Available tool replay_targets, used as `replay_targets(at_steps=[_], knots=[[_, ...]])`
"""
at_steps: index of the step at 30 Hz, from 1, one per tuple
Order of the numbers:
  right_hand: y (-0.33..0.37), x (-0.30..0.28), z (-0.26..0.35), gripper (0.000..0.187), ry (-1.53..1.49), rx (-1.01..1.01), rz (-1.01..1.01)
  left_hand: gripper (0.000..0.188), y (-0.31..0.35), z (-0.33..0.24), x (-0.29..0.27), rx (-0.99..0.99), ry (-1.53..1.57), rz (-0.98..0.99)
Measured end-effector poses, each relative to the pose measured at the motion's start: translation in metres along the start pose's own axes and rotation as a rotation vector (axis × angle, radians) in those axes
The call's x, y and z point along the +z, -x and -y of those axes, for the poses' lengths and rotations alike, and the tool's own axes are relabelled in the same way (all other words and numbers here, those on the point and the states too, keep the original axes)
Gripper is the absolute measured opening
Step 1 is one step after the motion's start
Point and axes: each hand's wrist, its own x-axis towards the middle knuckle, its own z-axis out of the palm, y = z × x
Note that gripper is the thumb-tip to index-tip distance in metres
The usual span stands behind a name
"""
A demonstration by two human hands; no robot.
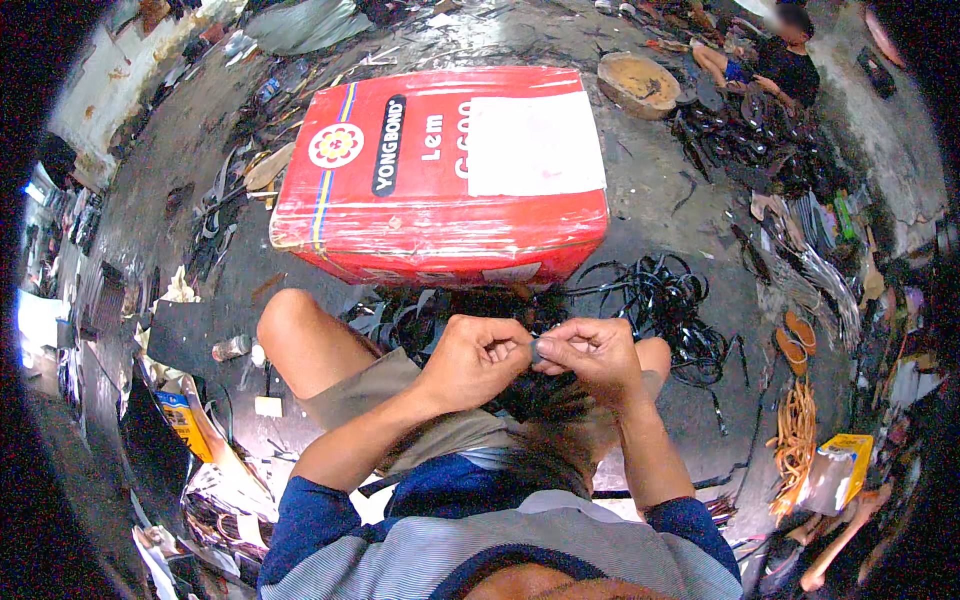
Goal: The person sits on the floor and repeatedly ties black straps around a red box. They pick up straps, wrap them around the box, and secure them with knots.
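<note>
My left hand (478, 362) and my right hand (594, 358) meet over my lap, fingertips pinched together and almost touching. Between them shows a small dark grey bit (537, 349), too small and covered for me to tell its kind. A heap of glossy black straps (655, 305) lies on the floor just beyond and to the right of my right hand. More dark strips (405, 318) lie past my left hand, partly hidden by it and by my knee.
A large red carton (400, 215) wrapped in clear film stands in front of me. Beyond it sits a round wooden block (640, 86). Orange-tan straps (795, 440) and sandals (796, 345) lie at the right. Another person (785, 65) sits far right beside a black pile (750, 135).
</note>
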Motion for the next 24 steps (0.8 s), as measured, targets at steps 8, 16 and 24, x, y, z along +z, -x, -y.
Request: replay_targets(at_steps=[8,16,24], knots=[[-0.015,-0.184,-0.060,0.022,1.050,-0.114,-0.773,0.023,0.072,-0.044,-0.150,0.309,0.742,-0.783],[0.090,-0.393,-0.166,0.027,1.511,0.753,-0.973,0.026,0.171,-0.003,-0.277,0.719,0.780,-1.103],[0.006,-0.185,0.019,0.008,0.855,0.202,-0.289,0.017,0.028,-0.029,-0.012,-0.139,0.935,-0.067]])
